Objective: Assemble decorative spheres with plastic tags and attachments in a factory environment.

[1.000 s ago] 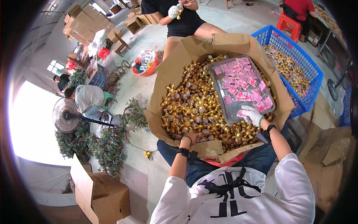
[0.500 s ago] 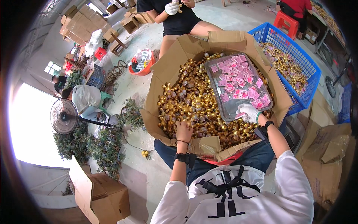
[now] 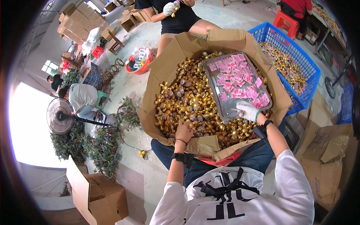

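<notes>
A large open carton (image 3: 157, 116) full of shiny gold, rounded ornaments (image 3: 183, 101) stands before me. My left hand (image 3: 184, 132), bare, reaches into its near left part, fingers curled on a gold ornament partly hidden by them. On the right, a clear grey tray (image 3: 214, 88) rests tilted on the heap, strewn with small pink cards (image 3: 234, 73). Over the tray's near edge, my right hand (image 3: 247, 111), in a white glove, pinches a small thin card (image 3: 237, 110) at its fingertips, seen nearly edge-on.
A blue plastic basket (image 3: 313, 75) of similar ornaments stands right of the carton. Across from me sits a person with a gloved hand (image 3: 169, 9). To the left are a fan (image 3: 60, 116), leafy bundles (image 3: 101, 150), an orange-red tub (image 3: 146, 67) and an open box (image 3: 108, 202).
My right hand has lifted slightly and turned, so the card now points left from its fingertips. My left hand stays among the ornaments. The whole view has shifted slightly.
</notes>
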### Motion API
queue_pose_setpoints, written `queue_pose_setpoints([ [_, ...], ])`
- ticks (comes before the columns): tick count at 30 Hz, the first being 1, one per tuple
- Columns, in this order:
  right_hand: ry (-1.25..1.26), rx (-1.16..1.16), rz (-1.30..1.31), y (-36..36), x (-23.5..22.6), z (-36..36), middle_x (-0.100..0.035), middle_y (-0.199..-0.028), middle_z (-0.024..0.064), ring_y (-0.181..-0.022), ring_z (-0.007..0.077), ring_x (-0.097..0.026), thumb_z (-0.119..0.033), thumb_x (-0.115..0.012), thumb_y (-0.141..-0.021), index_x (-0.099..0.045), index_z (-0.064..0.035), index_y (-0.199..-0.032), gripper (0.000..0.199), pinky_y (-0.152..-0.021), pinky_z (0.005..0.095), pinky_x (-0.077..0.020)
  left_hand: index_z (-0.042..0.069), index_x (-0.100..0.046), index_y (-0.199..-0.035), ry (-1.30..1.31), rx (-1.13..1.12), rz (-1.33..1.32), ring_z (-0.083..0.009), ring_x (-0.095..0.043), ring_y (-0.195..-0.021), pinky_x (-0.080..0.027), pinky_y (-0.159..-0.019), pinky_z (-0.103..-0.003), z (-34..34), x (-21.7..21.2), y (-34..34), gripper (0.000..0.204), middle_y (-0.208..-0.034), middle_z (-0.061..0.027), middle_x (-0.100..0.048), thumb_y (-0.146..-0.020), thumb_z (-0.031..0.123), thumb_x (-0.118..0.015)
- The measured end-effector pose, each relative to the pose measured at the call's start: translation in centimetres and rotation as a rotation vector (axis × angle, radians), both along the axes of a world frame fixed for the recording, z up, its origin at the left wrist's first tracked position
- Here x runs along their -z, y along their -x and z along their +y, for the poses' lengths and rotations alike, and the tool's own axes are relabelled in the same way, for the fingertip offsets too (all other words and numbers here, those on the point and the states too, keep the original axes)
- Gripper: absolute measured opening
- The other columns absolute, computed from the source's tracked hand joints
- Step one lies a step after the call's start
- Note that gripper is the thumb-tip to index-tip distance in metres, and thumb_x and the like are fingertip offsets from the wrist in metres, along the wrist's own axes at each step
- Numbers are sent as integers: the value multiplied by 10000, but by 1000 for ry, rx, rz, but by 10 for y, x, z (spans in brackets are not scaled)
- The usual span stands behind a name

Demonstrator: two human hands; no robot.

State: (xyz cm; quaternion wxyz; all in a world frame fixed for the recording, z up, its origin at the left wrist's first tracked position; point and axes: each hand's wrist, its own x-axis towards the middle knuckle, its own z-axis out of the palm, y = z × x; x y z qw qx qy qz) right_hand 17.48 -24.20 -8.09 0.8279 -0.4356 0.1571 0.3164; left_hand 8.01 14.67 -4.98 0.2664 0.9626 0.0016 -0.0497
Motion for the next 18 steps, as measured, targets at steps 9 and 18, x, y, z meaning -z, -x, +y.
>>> queue_pose_setpoints([
  [9,178,118,-91,-7,24,-6,-524,-1078,91,-936,268,-606,158,-550,-770,-520,-48,-1094,386,-761,381,-610,29,-579,-954,-61,89,101,-439,-603,-929,-523,-790,-508,12,24,-4,221,-1122,-242,-490,-771,95,-683],
  [18,88,101,-57,-8,30,-12,-625,-1011,146,-924,275,-671,22,-636,-888,-529,6,-1177,309,-735,339,-598,94,-563,-1239,-220,77,439,-467,-569,-1124,-525,-897,-526,-3,23,-13,414,-1374,-253,-414,-831,128,-621],
])
